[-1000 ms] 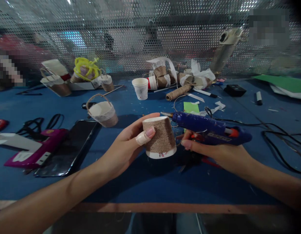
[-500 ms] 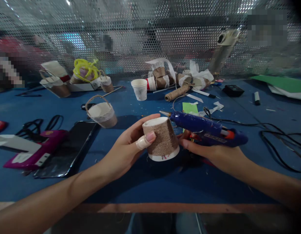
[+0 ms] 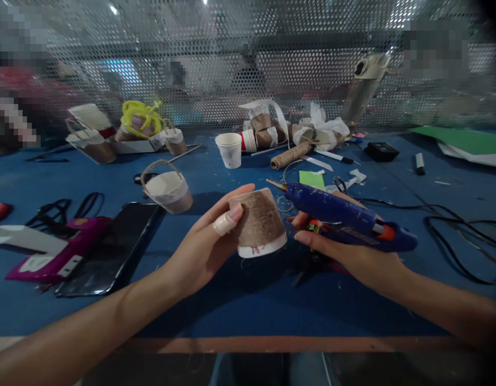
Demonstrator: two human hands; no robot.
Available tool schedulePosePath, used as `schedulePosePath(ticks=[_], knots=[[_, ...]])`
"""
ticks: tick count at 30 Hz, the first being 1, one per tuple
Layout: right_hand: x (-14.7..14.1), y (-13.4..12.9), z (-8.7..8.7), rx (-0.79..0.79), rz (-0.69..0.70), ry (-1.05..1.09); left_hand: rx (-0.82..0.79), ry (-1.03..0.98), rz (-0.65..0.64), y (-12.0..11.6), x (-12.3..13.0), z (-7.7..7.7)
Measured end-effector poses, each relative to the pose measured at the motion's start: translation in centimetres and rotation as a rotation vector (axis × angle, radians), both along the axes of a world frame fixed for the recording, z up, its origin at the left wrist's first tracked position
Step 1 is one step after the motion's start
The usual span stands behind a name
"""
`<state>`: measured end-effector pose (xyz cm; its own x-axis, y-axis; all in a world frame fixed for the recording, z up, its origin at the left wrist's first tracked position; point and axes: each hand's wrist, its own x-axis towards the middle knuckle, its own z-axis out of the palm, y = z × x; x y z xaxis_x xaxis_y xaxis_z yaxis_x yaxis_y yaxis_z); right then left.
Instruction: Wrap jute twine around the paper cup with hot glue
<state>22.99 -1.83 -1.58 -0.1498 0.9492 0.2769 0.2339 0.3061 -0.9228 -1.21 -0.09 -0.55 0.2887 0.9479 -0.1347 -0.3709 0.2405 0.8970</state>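
Near the middle of the view, my left hand (image 3: 210, 241) grips a paper cup (image 3: 259, 222) wrapped in brown twine. The cup is upside down and tilted, its white rim low and bare. A bandage or tape covers the left thumb. My right hand (image 3: 344, 246) is closed round a blue glue gun (image 3: 332, 209), whose metal nozzle points left, just above and right of the cup without touching it. Below the right hand, dark red-handled pliers (image 3: 312, 262) lie partly hidden on the table.
A small basket cup (image 3: 170, 190), a phone (image 3: 115, 246) and a magenta device (image 3: 67, 249) lie left. Behind are a white cup (image 3: 229, 150), a twine roll (image 3: 290, 155) and several wrapped cups. A black cable (image 3: 441, 244) loops right, before a mesh screen (image 3: 216, 69).
The wrapped cup and my left hand have moved slightly left, and the cup has tipped. The glue gun has shifted a little right, widening the gap between nozzle and cup.
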Motion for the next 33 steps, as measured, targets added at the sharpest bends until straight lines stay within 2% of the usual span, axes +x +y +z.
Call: schedulePosePath(ticks=[5, 11, 17, 21, 23, 28, 33], knots=[[0.3, 0.0, -0.3, 0.099, -0.032, -0.059, -0.03, -0.112, -0.026, 0.4, 0.0, 0.7], [0.7, 0.1, -0.7, 0.21, -0.044, -0.172, 0.036, -0.048, -0.012, 0.5, -0.3, 0.5], [0.8, 0.6, -0.5, 0.344, 0.0, -0.191, -0.033, -0.044, 0.028, 0.6, -0.1, 0.7], [1.2, 0.5, -0.2, 0.365, -0.047, -0.249, -0.029, -0.055, 0.054, 0.6, -0.2, 0.6], [1.5, 0.3, 0.0, 0.376, -0.005, -0.235, -0.014, -0.076, 0.039, 0.6, -0.4, 0.4], [2.0, 0.2, 0.0, 0.342, 0.262, -0.147, 0.043, -0.076, 0.013, 0.4, -0.7, 0.5], [2.1, 0.2, -0.2, 0.337, 0.237, -0.207, 0.095, -0.087, 0.023, 0.4, -0.7, 0.7]])
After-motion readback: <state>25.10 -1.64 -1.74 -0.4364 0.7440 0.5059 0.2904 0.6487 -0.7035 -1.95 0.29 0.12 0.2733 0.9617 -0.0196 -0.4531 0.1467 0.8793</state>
